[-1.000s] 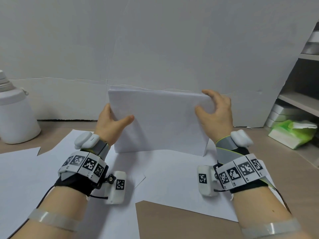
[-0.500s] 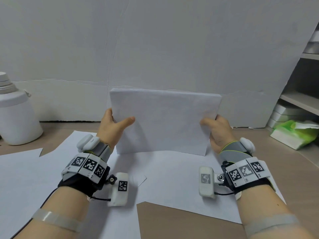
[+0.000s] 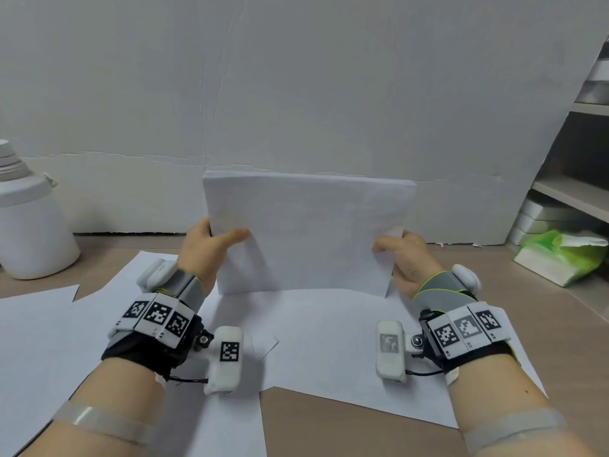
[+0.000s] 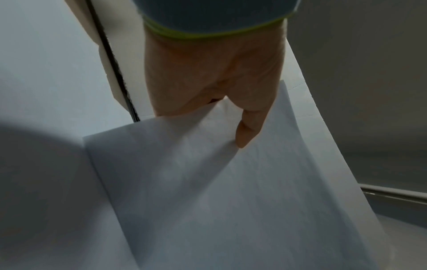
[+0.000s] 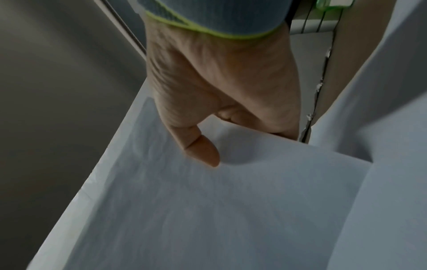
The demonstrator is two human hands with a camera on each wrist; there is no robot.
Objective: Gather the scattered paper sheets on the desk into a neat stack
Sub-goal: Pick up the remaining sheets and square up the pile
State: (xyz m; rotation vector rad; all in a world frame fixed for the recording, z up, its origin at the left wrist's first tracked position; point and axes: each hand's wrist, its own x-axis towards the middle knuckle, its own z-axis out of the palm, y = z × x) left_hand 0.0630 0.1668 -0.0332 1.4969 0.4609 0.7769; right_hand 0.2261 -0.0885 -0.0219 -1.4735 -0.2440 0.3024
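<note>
A stack of white paper sheets (image 3: 306,232) stands upright on its long lower edge, resting on loose sheets (image 3: 323,341) that lie on the desk. My left hand (image 3: 211,249) grips the stack's left side, thumb across the front and fingers hidden behind. My right hand (image 3: 400,258) grips its right side the same way. In the left wrist view the thumb (image 4: 248,127) presses the stack (image 4: 231,191). The right wrist view has the thumb (image 5: 201,148) on the front sheet (image 5: 219,210).
More loose sheets (image 3: 39,331) lie flat at the left of the brown desk (image 3: 346,433). A white jug (image 3: 29,225) stands at the far left. A green tissue pack (image 3: 560,252) and a shelf unit (image 3: 570,192) are at the right. A white wall (image 3: 296,94) rises behind.
My right hand slid from the stack's top right corner down to its lower right side and took hold there. The stack's top edge now looks even. The left hand kept its grip.
</note>
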